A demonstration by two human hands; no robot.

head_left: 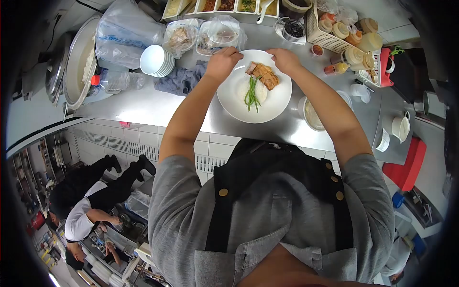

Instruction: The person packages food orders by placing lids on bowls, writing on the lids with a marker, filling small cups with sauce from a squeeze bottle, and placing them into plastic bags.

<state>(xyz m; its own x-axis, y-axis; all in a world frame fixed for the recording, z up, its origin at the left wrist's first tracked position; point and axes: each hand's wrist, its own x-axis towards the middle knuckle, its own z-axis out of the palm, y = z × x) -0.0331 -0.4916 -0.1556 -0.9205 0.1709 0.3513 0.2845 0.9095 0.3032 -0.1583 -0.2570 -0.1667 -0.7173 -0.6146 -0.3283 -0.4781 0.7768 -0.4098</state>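
White plate [230, 98] on the steel counter [143, 107], its far rim pinched by both hands: left hand [223, 63] at the upper left, right hand [285, 62] at the upper right. Browned meat [268, 79], green stalks [251, 97] and a pale mound [261, 91] lie on it. Leftward, a blue-grey cloth [174, 80] lies beside stacked bowls [153, 60]; rightward, a round container [311, 117] is partly hidden beneath the right forearm.

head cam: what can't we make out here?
Head: whether the left hand and right hand reach under the plate; its rim hides that.
Head: rest of the bowl; right forearm covers it.
Head: topping containers' far side; top edge cuts it.
Head: food in the clear bag; wrinkled plastic blurs it.
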